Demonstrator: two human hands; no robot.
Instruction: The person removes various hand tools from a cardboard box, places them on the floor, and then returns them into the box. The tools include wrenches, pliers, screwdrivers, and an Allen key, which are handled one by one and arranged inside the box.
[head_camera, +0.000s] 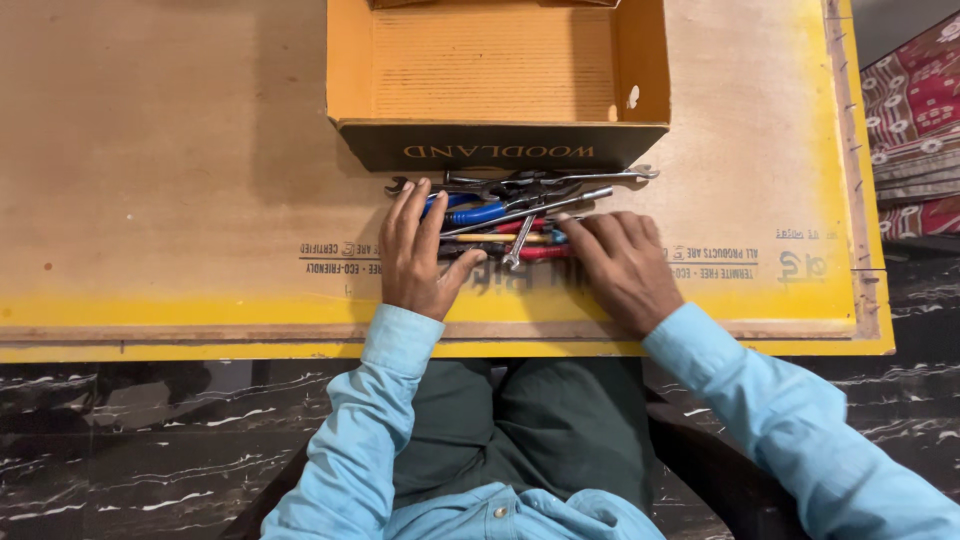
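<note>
**Hand tools heaped on a board, both hands on the pile**

- Pile of hand tools (515, 212): lies on the wooden board (180, 180), just near of the cardboard box (497, 80). Contents overlap; visible are blue-handled pliers (480, 212), red handles (540, 252), a yellow-handled tool (495, 238) and several steel spanners (590, 177) at the far side.
- Left hand (418, 255): flat, fingers spread, resting on the left end of the pile; thumb stretched right under the tools. Open, gripping nothing.
- Right hand (625, 265): palm down at the right end of the pile, fingers extended left onto the tools. No closed grip seen.
- Cardboard box: open-topped, empty inside, standing at the far middle of the board.
- Board: pale brown, yellow-edged at its near and right sides.
- Sleeves: light blue, both arms.
- Patterned red cloth (915, 100): far right, off the board.
</note>
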